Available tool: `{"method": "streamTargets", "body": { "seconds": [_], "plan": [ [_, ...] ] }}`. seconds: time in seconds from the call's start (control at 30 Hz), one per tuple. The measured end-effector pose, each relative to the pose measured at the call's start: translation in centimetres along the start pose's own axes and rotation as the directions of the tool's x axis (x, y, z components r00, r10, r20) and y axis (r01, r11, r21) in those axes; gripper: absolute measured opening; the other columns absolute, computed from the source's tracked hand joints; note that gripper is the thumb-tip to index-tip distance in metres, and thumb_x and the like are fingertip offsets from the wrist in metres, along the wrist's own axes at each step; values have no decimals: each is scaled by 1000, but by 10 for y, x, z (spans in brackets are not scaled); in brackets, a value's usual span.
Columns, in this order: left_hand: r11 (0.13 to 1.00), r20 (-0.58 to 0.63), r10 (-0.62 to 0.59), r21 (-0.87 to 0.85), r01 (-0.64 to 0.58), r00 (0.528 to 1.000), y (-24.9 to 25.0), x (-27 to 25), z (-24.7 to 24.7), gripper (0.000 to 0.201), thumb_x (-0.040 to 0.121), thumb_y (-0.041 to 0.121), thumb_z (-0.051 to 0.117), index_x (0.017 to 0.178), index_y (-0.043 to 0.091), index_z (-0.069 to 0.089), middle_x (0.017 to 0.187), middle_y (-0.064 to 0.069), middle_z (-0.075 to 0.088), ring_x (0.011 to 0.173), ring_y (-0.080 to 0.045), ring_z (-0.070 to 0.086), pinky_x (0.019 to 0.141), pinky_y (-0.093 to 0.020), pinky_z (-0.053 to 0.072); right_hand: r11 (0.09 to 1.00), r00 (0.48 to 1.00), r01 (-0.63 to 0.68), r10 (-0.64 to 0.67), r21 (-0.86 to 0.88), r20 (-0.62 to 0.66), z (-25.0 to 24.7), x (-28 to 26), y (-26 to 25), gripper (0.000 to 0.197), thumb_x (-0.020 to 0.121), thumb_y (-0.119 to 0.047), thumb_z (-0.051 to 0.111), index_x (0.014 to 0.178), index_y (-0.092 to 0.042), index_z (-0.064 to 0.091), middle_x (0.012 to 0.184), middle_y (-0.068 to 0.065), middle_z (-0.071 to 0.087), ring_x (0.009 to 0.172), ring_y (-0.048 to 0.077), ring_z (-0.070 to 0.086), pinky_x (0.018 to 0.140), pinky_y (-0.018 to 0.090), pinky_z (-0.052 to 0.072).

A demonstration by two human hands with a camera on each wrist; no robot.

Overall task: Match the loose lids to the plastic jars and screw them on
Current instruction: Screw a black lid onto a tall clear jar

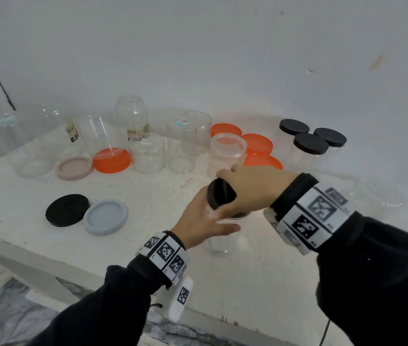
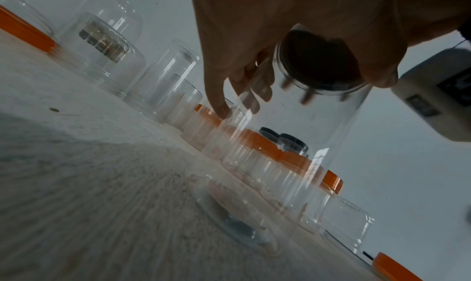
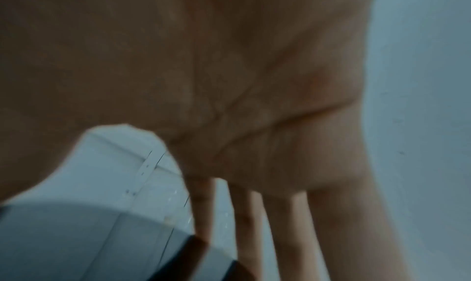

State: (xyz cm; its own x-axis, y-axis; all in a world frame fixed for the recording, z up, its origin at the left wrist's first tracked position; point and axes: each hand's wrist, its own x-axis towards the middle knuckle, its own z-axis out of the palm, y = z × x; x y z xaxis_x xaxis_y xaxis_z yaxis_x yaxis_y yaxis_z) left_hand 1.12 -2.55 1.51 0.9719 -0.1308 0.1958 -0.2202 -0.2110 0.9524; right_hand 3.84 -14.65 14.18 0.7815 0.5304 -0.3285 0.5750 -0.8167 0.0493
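Far left on the white table [image 1: 148, 201]: clear open jars along the wall, one with a barcode label [image 1: 133, 118]. In front of them a beige lid [image 1: 74, 168] and an orange lid [image 1: 111, 161] touching side by side; a clear jar stands on the orange one. Nearer me, a loose black lid [image 1: 67, 209] and a grey lid [image 1: 106, 217], touching.

Centre: my left hand [image 1: 201, 221] wraps the side of a clear jar [image 1: 219, 243] that stands on the table, thumb in front, fingers curled round the far side; in the left wrist view my fingers [image 2: 219, 96] show against the jar wall [image 2: 305, 144]. On its mouth sits a black lid [image 1: 221, 192]. My right hand [image 1: 252, 188] comes over from the right and grips that lid, fingers and thumb curled round its rim. Right wrist view is mostly blurred palm, lid edge barely seen at the bottom.

Behind my hands: an open wide jar [image 1: 227, 148] and three orange lids [image 1: 257, 143], partly overlapping. Right: three jars with black lids on [image 1: 310, 143], clustered near the wall.
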Motion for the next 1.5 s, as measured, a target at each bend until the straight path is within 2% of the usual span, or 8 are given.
{"method": "streamTargets", "body": {
  "seconds": [0.17,0.4,0.57,0.67,0.87,1.1,1.33,1.5],
  "plan": [
    [999,-10,18,30,-17,1000,-2,1,1,69,62,17,86,110,37,42,108,16,55,98,14,51,79,-4,40,983,979,174,-179,51,97,-8,-3,3,80,73,-29,75,138,-38,29,128,-3,35,112,20,45,91,35,48],
    [999,-22,33,-9,-34,999,-6,1,5,75,61,20,86,124,24,45,118,11,56,107,6,52,84,-9,42,998,978,-59,64,29,-199,6,5,-6,68,70,-75,55,105,-17,54,77,-6,49,72,12,51,67,28,49],
    [999,-26,27,-17,-27,999,-7,0,4,80,57,25,86,124,21,44,115,12,56,105,7,52,84,-10,42,995,990,68,-76,68,116,-5,-3,1,80,77,-46,70,142,-32,25,126,-1,36,109,20,47,89,33,47],
    [1000,-32,27,7,-27,999,-8,0,4,80,57,24,86,124,21,43,114,13,55,103,9,51,82,-5,40,991,986,117,-124,67,110,-8,-3,3,82,71,-30,77,137,-37,29,120,-4,35,106,20,46,85,32,48],
    [999,-26,39,-14,-40,999,-6,0,5,71,61,14,86,119,27,46,113,13,57,104,9,53,82,-9,42,998,987,-67,65,-10,-145,5,4,-8,68,73,-72,55,112,-17,48,76,-7,44,71,12,47,64,27,42],
    [999,-42,20,-25,-21,999,-13,0,6,91,48,47,80,127,23,41,120,9,54,109,1,52,86,-13,43,989,981,99,-115,111,154,-10,-3,11,86,74,-31,75,142,-40,23,126,-1,38,112,21,46,90,33,47],
    [1000,-34,7,-11,-7,999,-15,0,6,92,52,42,82,131,22,39,124,11,52,113,4,50,89,-11,41,996,993,-35,43,79,-112,2,-1,3,67,70,-72,59,110,-19,48,92,-3,57,62,8,52,54,22,44],
    [1000,-54,13,-7,-14,998,-15,0,8,83,55,32,85,125,20,42,118,7,56,107,1,53,88,-15,45,994,997,67,-70,82,42,3,-6,5,84,76,-55,66,144,-35,20,125,-1,42,107,20,51,87,34,49]
  ]
}}
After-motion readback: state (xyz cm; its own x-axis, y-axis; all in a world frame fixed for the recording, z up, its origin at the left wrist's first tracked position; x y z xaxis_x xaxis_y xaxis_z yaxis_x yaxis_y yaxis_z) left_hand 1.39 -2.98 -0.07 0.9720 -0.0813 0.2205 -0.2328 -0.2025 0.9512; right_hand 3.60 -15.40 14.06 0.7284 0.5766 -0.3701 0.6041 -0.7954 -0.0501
